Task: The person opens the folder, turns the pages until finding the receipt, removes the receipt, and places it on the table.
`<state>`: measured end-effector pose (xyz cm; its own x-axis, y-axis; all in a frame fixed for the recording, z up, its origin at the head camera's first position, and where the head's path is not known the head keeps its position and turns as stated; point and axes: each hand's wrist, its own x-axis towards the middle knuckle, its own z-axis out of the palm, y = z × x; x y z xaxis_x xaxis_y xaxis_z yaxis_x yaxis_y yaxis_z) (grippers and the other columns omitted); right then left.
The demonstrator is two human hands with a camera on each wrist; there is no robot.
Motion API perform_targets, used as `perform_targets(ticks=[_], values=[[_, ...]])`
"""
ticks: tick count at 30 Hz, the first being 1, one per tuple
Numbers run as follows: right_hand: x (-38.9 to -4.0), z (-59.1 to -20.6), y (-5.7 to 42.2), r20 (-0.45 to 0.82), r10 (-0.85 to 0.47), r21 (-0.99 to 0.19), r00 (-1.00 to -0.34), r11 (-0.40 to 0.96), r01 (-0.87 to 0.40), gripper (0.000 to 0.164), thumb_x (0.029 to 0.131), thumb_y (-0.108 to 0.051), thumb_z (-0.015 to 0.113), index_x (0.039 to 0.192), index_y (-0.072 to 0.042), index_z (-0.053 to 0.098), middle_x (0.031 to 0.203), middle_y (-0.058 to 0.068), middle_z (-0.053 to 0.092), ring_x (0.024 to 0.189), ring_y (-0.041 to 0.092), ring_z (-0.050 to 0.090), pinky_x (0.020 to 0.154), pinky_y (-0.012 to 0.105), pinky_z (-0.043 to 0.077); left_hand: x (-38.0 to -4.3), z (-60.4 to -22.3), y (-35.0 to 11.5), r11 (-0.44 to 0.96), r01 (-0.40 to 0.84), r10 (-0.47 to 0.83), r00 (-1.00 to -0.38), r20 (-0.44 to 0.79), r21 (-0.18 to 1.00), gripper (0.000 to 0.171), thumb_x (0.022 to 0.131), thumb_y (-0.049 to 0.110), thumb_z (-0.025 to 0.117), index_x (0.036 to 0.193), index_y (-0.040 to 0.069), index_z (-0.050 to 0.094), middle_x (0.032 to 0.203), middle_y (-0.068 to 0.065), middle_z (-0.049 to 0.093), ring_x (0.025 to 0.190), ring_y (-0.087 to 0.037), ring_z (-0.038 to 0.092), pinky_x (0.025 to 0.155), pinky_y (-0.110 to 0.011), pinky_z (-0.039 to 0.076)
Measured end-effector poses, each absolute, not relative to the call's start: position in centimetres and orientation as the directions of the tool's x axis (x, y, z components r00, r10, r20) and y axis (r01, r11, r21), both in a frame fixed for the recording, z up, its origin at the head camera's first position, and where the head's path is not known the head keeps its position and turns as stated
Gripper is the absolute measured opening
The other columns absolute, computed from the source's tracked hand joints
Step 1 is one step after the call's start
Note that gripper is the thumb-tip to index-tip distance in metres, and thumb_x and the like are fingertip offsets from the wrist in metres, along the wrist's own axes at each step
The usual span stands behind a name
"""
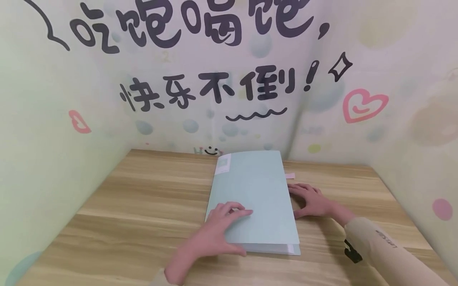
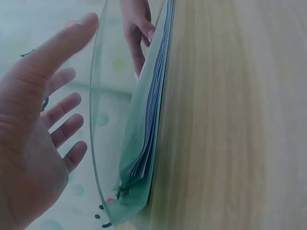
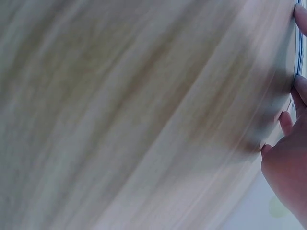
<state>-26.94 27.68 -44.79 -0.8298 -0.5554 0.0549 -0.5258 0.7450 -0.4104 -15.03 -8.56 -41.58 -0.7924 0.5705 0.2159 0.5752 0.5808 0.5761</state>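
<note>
A pale blue-green file folder [image 1: 252, 198] lies on the table, its cover slightly raised along the right and front edges. Several sheets [image 2: 148, 110] show between the covers in the left wrist view. My left hand [image 1: 216, 230] hovers at the folder's front left, fingers loosely bent and thumb apart, holding nothing. At the folder's right edge is my right hand [image 1: 312, 201], with thumb and fingers spread along it and some fingertips hidden by the cover. In the right wrist view, the right hand's fingertips [image 3: 300, 86] are right at the page edges.
The wood-grain table [image 1: 143, 206] meets a printed wall [image 1: 211, 131] close behind the folder. A pink tab [image 1: 290, 176] sticks out past the folder's right edge. A white label [image 1: 223, 164] marks the cover's far left corner. A black strap [image 1: 353, 252] shows below the right sleeve.
</note>
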Motion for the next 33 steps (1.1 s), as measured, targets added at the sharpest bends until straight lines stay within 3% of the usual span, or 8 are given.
perform_targets(ticks=[8,13,20,24,28,33], values=[[-27.2,-44.7,26.9,0.086,-0.573,-0.433,-0.815,0.716,-0.548,0.097,0.066,-0.045,0.082,0.147,-0.01,0.042,0.152,0.015,0.043,0.132,0.051,0.035,0.094,0.067,0.025,-14.5,-41.4,-8.4,0.549,0.597,0.595,-0.771,0.228,0.585,0.07,0.076,0.015,0.08,0.139,0.031,0.053,0.135,0.008,0.047,0.125,-0.015,0.04,0.106,-0.044,0.033],[-27.3,-44.4,26.6,0.076,-0.573,-0.46,-0.816,0.706,-0.539,0.099,0.066,-0.042,0.084,0.147,-0.007,0.04,0.151,0.018,0.043,0.132,0.051,0.034,0.096,0.069,0.022,-14.2,-41.0,-8.9,0.545,0.582,0.576,-0.783,0.235,0.604,0.063,0.079,0.013,0.078,0.135,0.031,0.056,0.132,0.009,0.05,0.125,-0.013,0.042,0.106,-0.04,0.036],[-27.1,-43.9,26.1,0.045,-0.605,-0.475,-0.795,0.687,-0.55,0.092,0.072,-0.04,0.083,0.147,-0.006,0.042,0.153,0.02,0.04,0.135,0.052,0.031,0.097,0.072,0.02,-14.0,-40.8,-10.3,0.477,0.671,0.567,-0.728,0.385,0.568,0.053,0.078,0.006,0.076,0.126,0.024,0.063,0.128,0.008,0.053,0.123,-0.012,0.047,0.101,-0.028,0.045],[-27.0,-43.8,25.9,0.031,-0.627,-0.448,-0.778,0.687,-0.572,0.087,0.077,-0.047,0.079,0.147,-0.011,0.044,0.156,0.019,0.037,0.138,0.052,0.028,0.097,0.075,0.021,-13.7,-40.5,-11.3,0.465,0.684,0.527,-0.724,0.445,0.561,0.056,0.077,0.001,0.074,0.127,0.025,0.062,0.126,0.008,0.053,0.118,-0.01,0.052,0.095,-0.025,0.048],[-26.8,-44.0,26.3,0.027,-0.637,-0.398,-0.77,0.7,-0.593,0.084,0.079,-0.05,0.076,0.147,-0.014,0.044,0.157,0.02,0.035,0.137,0.052,0.031,0.096,0.077,0.024,-13.0,-40.0,-12.0,0.478,0.63,0.46,-0.773,0.437,0.612,0.066,0.076,-0.003,0.07,0.133,0.028,0.058,0.126,0.008,0.052,0.108,-0.008,0.055,0.087,-0.024,0.052],[-26.5,-44.2,26.8,0.032,-0.633,-0.393,-0.774,0.704,-0.592,0.083,0.08,-0.05,0.076,0.148,-0.015,0.044,0.157,0.021,0.034,0.136,0.053,0.032,0.095,0.075,0.025,-12.7,-39.5,-12.6,0.446,0.631,0.4,-0.775,0.489,0.635,0.074,0.072,-0.013,0.064,0.137,0.021,0.053,0.123,0.0,0.052,0.1,-0.011,0.057,0.079,-0.025,0.055]])
